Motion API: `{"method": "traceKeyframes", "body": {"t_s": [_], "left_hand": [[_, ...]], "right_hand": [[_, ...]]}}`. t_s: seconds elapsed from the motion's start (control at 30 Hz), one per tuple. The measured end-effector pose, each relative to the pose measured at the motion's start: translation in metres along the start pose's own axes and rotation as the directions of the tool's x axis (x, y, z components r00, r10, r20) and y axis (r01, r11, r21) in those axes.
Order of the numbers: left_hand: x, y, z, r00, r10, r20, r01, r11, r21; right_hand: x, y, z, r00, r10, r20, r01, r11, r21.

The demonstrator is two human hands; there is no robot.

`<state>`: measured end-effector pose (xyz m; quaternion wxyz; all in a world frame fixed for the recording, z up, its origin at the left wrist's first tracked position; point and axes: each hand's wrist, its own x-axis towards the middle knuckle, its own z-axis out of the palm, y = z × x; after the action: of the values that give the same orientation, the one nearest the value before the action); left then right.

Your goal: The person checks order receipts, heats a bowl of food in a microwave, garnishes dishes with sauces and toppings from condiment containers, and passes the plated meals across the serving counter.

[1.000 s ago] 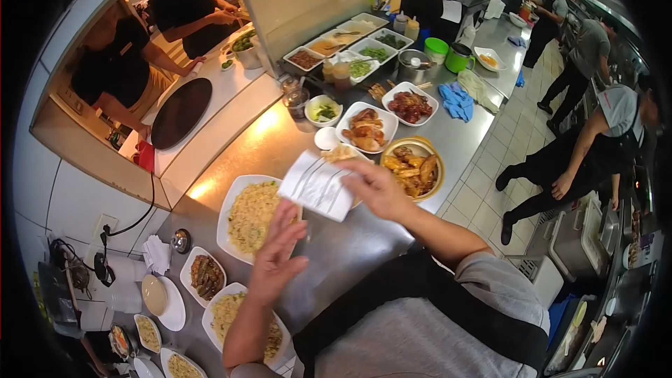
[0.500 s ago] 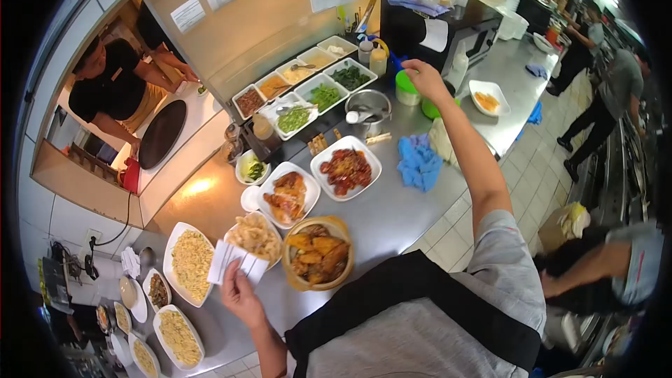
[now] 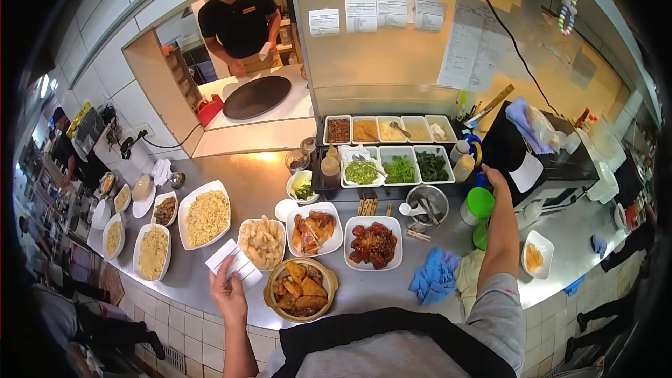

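Note:
My left hand [image 3: 228, 295] pinches white paper slips [image 3: 236, 263] at the counter's front edge, beside a clay pot of browned pieces [image 3: 305, 290] and a bowl of pale fried pieces [image 3: 261, 243]. On the right, my right arm reaches forward. The fingers of my right hand [image 3: 494, 177] are drawn together at the lower end of a blue looped handle [image 3: 476, 148]; what they grip is too small to make out. Just below that hand stands a green-lidded container [image 3: 479, 204], with a squeeze bottle [image 3: 463, 168] to its left.
Plates of roast chicken [image 3: 313, 231] and glazed meat [image 3: 374, 245], plus several rice dishes [image 3: 208, 215], fill the counter. Topping trays [image 3: 399, 166] line the back, near a metal pot [image 3: 435, 199]. Blue cloth [image 3: 434, 276] lies right. Behind the hatch stands a person [image 3: 241, 24] near a round tray [image 3: 257, 97].
My view has swung left, showing more of the hatch and rice dishes. My left hand still holds the slips. My right hand stays by the blue handle.

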<state>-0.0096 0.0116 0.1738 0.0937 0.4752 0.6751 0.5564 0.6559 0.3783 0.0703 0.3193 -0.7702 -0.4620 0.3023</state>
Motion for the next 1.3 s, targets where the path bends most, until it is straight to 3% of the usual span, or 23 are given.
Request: {"method": "traceKeyframes", "body": {"t_s": [0.2, 0.3, 0.4, 0.5, 0.6, 0.63, 0.73, 0.77, 0.83, 0.87, 0.9, 0.97, 1.03, 1.07, 1.1, 1.13, 1.23, 1.3], "left_hand": [[-0.002, 0.014, 0.027, 0.997, -0.027, 0.071, 0.034, 0.994, -0.102], [0.000, 0.018, 0.034, 0.997, -0.019, 0.076, 0.024, 0.997, -0.076], [0.001, 0.017, 0.037, 0.995, 0.027, 0.094, -0.020, 0.997, -0.079], [0.002, 0.018, 0.040, 0.990, 0.044, 0.132, -0.037, 0.998, -0.054], [0.005, 0.030, 0.052, 0.985, 0.043, 0.169, -0.017, 0.988, -0.153], [0.007, 0.039, 0.058, 0.980, 0.092, 0.176, -0.060, 0.981, -0.183], [0.012, 0.053, 0.074, 0.953, 0.160, 0.258, -0.093, 0.963, -0.251], [0.015, 0.061, 0.078, 0.933, 0.217, 0.286, -0.147, 0.958, -0.245], [0.021, 0.077, 0.083, 0.898, 0.243, 0.365, -0.139, 0.947, -0.288], [0.024, 0.082, 0.086, 0.879, 0.255, 0.402, -0.133, 0.942, -0.308], [0.028, 0.087, 0.091, 0.868, 0.306, 0.392, -0.181, 0.928, -0.325], [0.042, 0.091, 0.099, 0.793, 0.367, 0.486, -0.259, 0.926, -0.276], [0.059, 0.101, 0.107, 0.717, 0.416, 0.560, -0.344, 0.909, -0.235], [0.067, 0.108, 0.113, 0.684, 0.439, 0.583, -0.388, 0.895, -0.218], [0.076, 0.110, 0.122, 0.671, 0.480, 0.564, -0.395, 0.876, -0.275], [0.084, 0.110, 0.131, 0.659, 0.525, 0.539, -0.404, 0.851, -0.335], [0.108, 0.110, 0.146, 0.586, 0.620, 0.522, -0.411, 0.782, -0.468], [0.120, 0.107, 0.147, 0.548, 0.608, 0.575, -0.388, 0.793, -0.469]], "right_hand": [[-0.018, -0.006, -0.003, 0.988, 0.156, 0.018, -0.151, 0.905, 0.399], [-0.023, -0.003, -0.012, 0.982, 0.160, 0.096, -0.186, 0.837, 0.515], [-0.059, -0.016, -0.025, 0.963, 0.261, 0.065, -0.253, 0.795, 0.551], [-0.062, -0.005, -0.031, 0.973, 0.214, 0.087, -0.231, 0.898, 0.374], [-0.039, 0.025, -0.025, 0.985, 0.042, 0.165, -0.092, 0.946, 0.311], [-0.044, 0.024, -0.020, 0.991, -0.104, 0.080, 0.082, 0.968, 0.235], [-0.034, 0.028, -0.021, 0.986, -0.162, -0.044, 0.158, 0.984, -0.086], [-0.012, 0.047, -0.017, 0.938, -0.306, -0.160, 0.203, 0.864, -0.462], [-0.019, 0.033, -0.025, 0.878, -0.472, -0.079, 0.279, 0.639, -0.717], [-0.025, 0.023, -0.031, 0.841, -0.541, -0.018, 0.301, 0.495, -0.815], [-0.043, -0.005, -0.036, 0.865, -0.493, -0.098, 0.208, 0.528, -0.823], [-0.121, -0.099, -0.048, 0.771, -0.637, 0.008, 0.346, 0.408, -0.845], [-0.176, -0.177, -0.043, 0.591, -0.801, 0.096, 0.641, 0.394, -0.659], [-0.223, -0.228, -0.039, 0.706, -0.674, 0.221, 0.660, 0.512, -0.549], [-0.250, -0.256, -0.030, 0.612, -0.733, 0.297, 0.771, 0.469, -0.431], [-0.259, -0.273, -0.021, 0.439, -0.812, 0.385, 0.888, 0.327, -0.322], [-0.311, -0.335, 0.004, 0.233, -0.785, 0.574, 0.971, 0.158, -0.178], [-0.326, -0.364, 0.024, 0.156, -0.724, 0.672, 0.986, 0.071, -0.153]]}}
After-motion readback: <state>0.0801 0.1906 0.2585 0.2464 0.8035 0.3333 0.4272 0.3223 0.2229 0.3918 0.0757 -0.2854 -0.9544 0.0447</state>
